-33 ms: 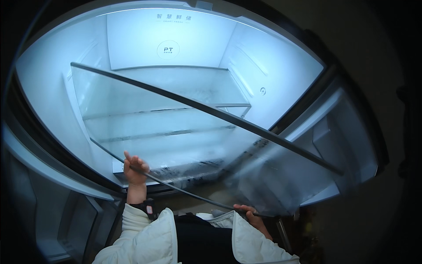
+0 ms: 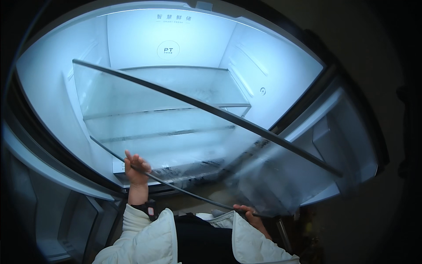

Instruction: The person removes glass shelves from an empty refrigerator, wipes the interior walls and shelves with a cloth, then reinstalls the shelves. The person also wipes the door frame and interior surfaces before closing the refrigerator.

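Note:
A clear glass shelf (image 2: 193,100) with a dark trim strip along its far edge lies slanted between my hands. Its left end is inside the lit refrigerator (image 2: 136,37), and its right end reaches out over the right door. My left hand (image 2: 137,169), with a dark band on the wrist, holds the shelf's near edge toward the left. At the right end of that same edge, my right hand (image 2: 249,212) grips it, fingers on top; part of this hand is hidden by the shelf and my sleeve.
Another glass shelf (image 2: 233,105) sits lower inside the refrigerator. The left door (image 2: 48,189) and right door (image 2: 347,127) stand open on both sides, with bins on their inner faces. A dark frame edge runs along the cabinet's front.
The shelf's far left corner has shifted slightly up and to the right. My left hand has moved a little right with it; my right hand looks unmoved.

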Motion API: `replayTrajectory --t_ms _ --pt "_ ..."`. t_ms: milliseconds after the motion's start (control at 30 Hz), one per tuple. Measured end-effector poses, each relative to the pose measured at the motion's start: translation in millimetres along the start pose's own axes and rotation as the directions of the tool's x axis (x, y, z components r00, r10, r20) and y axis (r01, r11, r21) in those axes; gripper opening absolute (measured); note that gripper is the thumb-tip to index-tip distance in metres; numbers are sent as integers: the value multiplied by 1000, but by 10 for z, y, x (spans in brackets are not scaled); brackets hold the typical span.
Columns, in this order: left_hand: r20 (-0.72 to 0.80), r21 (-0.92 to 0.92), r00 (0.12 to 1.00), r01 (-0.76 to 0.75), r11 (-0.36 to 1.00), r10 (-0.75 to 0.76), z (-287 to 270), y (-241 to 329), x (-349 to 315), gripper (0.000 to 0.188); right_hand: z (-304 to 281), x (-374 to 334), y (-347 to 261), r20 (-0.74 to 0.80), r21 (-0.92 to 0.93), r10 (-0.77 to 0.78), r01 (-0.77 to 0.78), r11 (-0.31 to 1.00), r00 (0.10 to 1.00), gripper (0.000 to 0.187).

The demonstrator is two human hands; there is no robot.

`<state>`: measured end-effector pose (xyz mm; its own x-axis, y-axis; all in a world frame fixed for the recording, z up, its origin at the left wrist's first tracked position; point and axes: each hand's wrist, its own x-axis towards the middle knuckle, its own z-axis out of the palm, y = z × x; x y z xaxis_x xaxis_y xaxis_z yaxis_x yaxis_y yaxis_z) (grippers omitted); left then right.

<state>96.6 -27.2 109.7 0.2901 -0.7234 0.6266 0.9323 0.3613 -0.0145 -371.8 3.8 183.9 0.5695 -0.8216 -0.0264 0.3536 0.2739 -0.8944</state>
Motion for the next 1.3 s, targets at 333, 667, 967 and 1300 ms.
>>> replayTrajectory --t_ms 333,667,967,1300 --pt "318 -164 942 162 973 -103 587 -609 227 55 28 -158 224 -194 21 -177 185 983 965 30" --pt "-66 -152 994 78 985 -89 828 -716 255 47 265 -222 -699 -362 -360 -23 -117 926 932 25" --pt "-172 -168 981 60 984 -89 913 -711 289 49 1692 204 -3112 -291 -955 47 -293 45 956 22" --pt "-175 -188 976 94 978 -128 964 -651 214 50 1804 2140 -3046 -136 -836 398 -320 445 907 53"
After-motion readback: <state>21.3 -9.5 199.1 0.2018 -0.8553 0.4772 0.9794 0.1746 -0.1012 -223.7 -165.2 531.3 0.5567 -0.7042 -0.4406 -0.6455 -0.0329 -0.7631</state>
